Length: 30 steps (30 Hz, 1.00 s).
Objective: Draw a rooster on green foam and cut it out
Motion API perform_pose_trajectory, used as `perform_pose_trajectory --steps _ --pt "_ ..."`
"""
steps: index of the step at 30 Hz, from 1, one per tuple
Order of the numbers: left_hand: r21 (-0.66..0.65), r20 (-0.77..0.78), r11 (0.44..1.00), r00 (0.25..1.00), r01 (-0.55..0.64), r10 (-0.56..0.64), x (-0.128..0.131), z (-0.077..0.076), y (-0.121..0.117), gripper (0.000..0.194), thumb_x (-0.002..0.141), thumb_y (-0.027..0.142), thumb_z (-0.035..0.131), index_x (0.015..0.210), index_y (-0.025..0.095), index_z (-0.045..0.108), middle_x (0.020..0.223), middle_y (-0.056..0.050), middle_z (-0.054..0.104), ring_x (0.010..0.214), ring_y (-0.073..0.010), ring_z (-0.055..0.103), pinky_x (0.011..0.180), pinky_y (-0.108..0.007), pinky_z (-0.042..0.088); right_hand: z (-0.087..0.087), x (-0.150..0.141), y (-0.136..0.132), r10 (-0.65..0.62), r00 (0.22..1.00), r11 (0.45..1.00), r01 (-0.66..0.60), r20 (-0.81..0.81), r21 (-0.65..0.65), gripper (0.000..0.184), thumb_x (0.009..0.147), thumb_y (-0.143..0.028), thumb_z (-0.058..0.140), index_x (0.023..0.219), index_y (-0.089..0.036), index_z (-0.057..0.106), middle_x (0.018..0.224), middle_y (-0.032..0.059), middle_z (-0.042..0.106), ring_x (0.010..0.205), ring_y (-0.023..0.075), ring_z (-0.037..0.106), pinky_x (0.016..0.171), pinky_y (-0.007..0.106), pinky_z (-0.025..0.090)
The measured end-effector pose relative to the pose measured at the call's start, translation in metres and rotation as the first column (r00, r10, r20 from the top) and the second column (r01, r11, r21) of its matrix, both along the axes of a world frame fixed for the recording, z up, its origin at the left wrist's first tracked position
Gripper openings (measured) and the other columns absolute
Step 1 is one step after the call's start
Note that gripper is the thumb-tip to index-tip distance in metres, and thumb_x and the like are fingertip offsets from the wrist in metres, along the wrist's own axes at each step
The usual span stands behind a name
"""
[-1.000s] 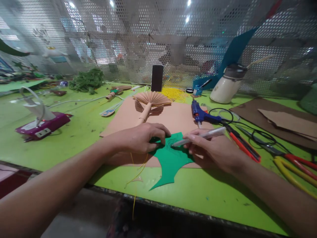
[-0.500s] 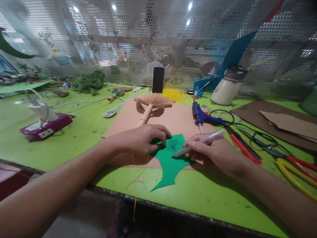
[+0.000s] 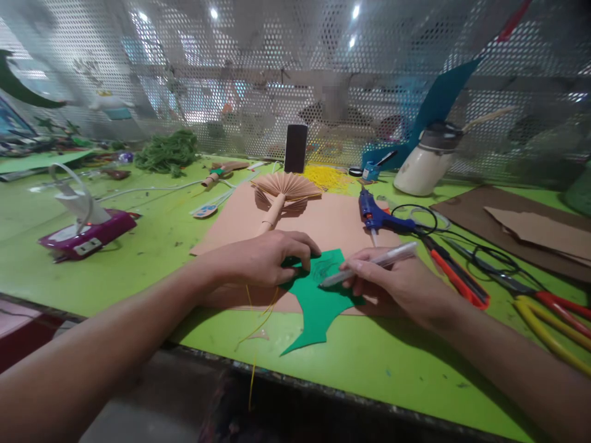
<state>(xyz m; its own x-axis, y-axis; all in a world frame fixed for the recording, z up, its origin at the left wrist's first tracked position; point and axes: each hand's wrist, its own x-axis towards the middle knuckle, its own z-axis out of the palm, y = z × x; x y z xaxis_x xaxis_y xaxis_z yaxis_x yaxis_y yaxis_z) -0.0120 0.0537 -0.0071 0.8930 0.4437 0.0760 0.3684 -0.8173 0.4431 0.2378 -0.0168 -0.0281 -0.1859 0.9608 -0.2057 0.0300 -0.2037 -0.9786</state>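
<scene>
A jagged piece of green paper (image 3: 318,314) with dark scribbled lines lies partly on a tan paper sheet (image 3: 323,212). My left hand (image 3: 277,255) has its fingers curled and presses down the paper's left edge; the thumb is partly hidden. In my right hand (image 3: 388,274) a light grey pen (image 3: 388,257) is pinched, its tip at the green paper just below the scribbles. Beyond my left hand rests a pleated tan paper fan shape (image 3: 286,184) with a rolled paper tube (image 3: 273,212). Thin yellow strands (image 3: 263,320) hang below my left wrist.
Right of the sheet lie a blue glue gun (image 3: 381,216), a red-orange cutter (image 3: 457,274) and scissors (image 3: 545,307). A phone (image 3: 295,148) stands behind the fan, near yellow shreds (image 3: 327,178). On the left are a purple power strip (image 3: 87,237) and green strands (image 3: 166,152).
The pen tip has shifted slightly left and up on the green paper, with my right hand moving along. My left hand stays in place.
</scene>
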Motion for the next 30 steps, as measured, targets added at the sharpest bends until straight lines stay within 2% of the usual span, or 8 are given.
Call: perform_pose_trajectory --steps 4,12,16,20,25,30 --pt "0.000 0.009 1.000 1.000 0.006 -0.006 0.0001 -0.0002 0.0007 0.018 0.081 0.000 0.063 0.088 0.017 0.067 0.131 -0.012 0.066 0.116 -0.0245 0.065 0.104 -0.038 0.050 0.0015 0.0024 0.0016 -0.002 1.000 1.000 0.002 0.008 0.013 0.025 0.073 -0.040 0.086 0.066 -0.018 0.076 0.060 0.0025 0.068 0.051 0.0110 0.053 0.046 0.023 0.035" --pt "0.028 0.020 0.999 0.999 0.030 -0.030 0.0006 -0.0003 0.0010 0.023 0.082 0.001 0.062 0.095 0.018 0.071 0.130 -0.010 0.068 0.115 -0.0233 0.066 0.102 -0.035 0.052 0.0010 -0.0006 0.0015 -0.002 1.000 0.999 0.002 0.002 0.045 0.025 0.078 -0.044 0.084 0.076 -0.019 0.079 0.057 -0.0005 0.065 0.053 0.0104 0.051 0.048 0.023 0.032" --pt "0.025 0.023 0.999 0.999 0.024 -0.025 0.0001 -0.0010 0.0016 0.024 0.081 0.001 0.062 0.095 0.019 0.071 0.130 -0.009 0.067 0.114 -0.0228 0.066 0.102 -0.035 0.051 0.0045 -0.0013 -0.0004 0.016 1.000 1.000 -0.016 0.004 0.023 0.026 0.073 -0.044 0.088 0.082 -0.020 0.080 0.062 0.0005 0.068 0.058 0.0127 0.056 0.052 0.024 0.041" --pt "0.021 0.011 1.000 1.000 0.019 -0.019 0.0012 -0.0004 0.0012 0.021 0.081 0.000 0.062 0.090 0.017 0.070 0.130 -0.011 0.068 0.114 -0.0231 0.067 0.103 -0.036 0.051 0.0044 0.0020 -0.0006 0.024 1.000 0.999 -0.024 -0.004 -0.045 0.028 0.072 -0.044 0.088 0.075 -0.019 0.076 0.062 0.0009 0.067 0.052 0.0124 0.053 0.053 0.030 0.051" --pt "0.018 0.024 1.000 1.000 0.010 -0.010 0.0019 0.0000 0.0004 0.019 0.082 0.001 0.062 0.089 0.017 0.069 0.129 -0.010 0.068 0.114 -0.0228 0.067 0.101 -0.035 0.052 -0.0011 0.0062 0.0024 -0.016 0.999 1.000 0.016 -0.030 0.006 0.023 0.075 -0.039 0.084 0.069 -0.018 0.076 0.060 0.0006 0.067 0.053 0.0108 0.055 0.049 0.022 0.041" --pt "0.033 0.032 0.999 0.999 0.024 -0.025 0.0014 0.0010 -0.0003 0.022 0.081 0.001 0.062 0.091 0.018 0.071 0.128 -0.010 0.069 0.112 -0.0226 0.068 0.101 -0.034 0.052 -0.0025 0.0028 0.0035 -0.019 0.999 0.999 0.021 -0.040 0.046 0.022 0.077 -0.041 0.084 0.075 -0.019 0.079 0.060 -0.0003 0.068 0.055 0.0105 0.056 0.051 0.022 0.040"
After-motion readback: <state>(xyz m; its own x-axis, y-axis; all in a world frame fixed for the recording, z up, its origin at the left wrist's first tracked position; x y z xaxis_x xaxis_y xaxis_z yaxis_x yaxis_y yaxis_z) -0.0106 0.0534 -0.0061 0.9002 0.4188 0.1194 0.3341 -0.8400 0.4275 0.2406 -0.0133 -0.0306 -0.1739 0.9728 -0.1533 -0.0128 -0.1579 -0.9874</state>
